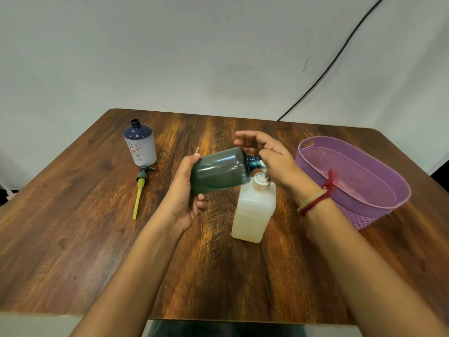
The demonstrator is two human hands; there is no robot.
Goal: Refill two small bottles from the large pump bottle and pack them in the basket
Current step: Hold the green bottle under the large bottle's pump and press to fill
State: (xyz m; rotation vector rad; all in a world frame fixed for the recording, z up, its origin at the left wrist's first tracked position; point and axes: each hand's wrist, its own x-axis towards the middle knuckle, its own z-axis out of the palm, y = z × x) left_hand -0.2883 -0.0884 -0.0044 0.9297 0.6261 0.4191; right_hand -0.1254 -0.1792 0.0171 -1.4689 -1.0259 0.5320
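My left hand [185, 190] grips a dark green small bottle [218, 170] by its base, tipped on its side with the open blue neck pointing right at the pump spout. The large translucent pump bottle [252, 210] stands upright at the table's middle, partly filled with pale liquid. My right hand [269, 154] rests on top of its white pump head, fingers extended and relaxed. A second small bottle [140, 145], white with a dark blue shoulder and open neck, stands upright at the back left. Its grey pump with a yellow tube [140, 188] lies on the table just in front of it.
A purple oval plastic basket [379, 210] with nothing visible inside sits at the right of the wooden table [73, 227]. A black cable [328, 69] runs down the white backdrop behind. A small pale stick [196, 150] shows behind my left hand.
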